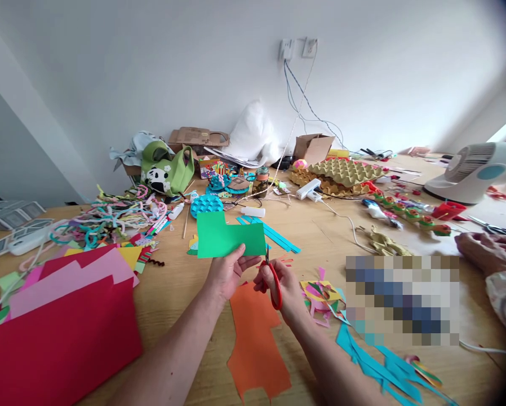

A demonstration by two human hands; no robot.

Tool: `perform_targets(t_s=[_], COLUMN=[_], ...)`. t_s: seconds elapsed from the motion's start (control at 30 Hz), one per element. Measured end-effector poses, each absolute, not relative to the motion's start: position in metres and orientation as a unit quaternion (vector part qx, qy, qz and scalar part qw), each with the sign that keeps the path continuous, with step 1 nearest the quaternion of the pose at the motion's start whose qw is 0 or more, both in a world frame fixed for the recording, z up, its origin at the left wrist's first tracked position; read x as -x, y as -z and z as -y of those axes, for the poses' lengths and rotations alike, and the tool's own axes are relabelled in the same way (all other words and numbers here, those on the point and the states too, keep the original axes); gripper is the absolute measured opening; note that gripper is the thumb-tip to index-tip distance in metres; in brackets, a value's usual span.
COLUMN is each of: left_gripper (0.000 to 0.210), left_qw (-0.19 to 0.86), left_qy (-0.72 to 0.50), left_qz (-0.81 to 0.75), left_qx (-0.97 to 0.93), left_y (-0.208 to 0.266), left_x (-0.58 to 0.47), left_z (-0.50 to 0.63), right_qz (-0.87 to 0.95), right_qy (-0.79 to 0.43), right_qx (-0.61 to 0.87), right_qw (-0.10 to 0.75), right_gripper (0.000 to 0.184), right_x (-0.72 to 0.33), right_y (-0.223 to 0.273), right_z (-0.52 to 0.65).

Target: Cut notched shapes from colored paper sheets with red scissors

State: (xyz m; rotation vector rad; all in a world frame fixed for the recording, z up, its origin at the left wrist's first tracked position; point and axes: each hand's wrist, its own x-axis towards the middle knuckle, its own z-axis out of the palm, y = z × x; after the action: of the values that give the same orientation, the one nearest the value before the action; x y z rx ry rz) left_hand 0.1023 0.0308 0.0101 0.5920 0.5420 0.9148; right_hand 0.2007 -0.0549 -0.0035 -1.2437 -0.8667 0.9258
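My left hand [230,272] grips the lower edge of a green sheet of paper [225,237], with the thumb in front. The sheet is L-shaped, its upper right corner cut away. In my right hand [283,282] is a pair of scissors [277,290] with red handles. Their blades point up at the sheet's lower right corner; whether they touch the paper is hard to see. Below both hands, an orange sheet of paper [257,338] with cut-out edges lies on the wooden table [185,338].
Red and pink paper sheets [67,327] are stacked at left, near a heap of pipe cleaners [109,217]. Blue paper strips [380,361] and scraps lie at right. Egg trays [346,172], a power strip [309,189] and a white fan [468,169] stand farther back. Another person's hands [481,251] rest at far right.
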Motion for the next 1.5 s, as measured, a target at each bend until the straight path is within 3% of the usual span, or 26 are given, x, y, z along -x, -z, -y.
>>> perform_targets(t_s=[1.5], left_gripper=[0.029], left_qw=[0.803], left_qy=[-0.433], left_qz=[-0.273], left_qx=[-0.306], left_y=[-0.0167], left_x=[-0.1045], left_z=[-0.0242], right_qz=[0.341], right_qy=[-0.411], right_qx=[0.562], right_qw=[0.632], right_gripper=[0.036], right_x=[-0.2025], right_y=[0.0075], right_z=[0.0548])
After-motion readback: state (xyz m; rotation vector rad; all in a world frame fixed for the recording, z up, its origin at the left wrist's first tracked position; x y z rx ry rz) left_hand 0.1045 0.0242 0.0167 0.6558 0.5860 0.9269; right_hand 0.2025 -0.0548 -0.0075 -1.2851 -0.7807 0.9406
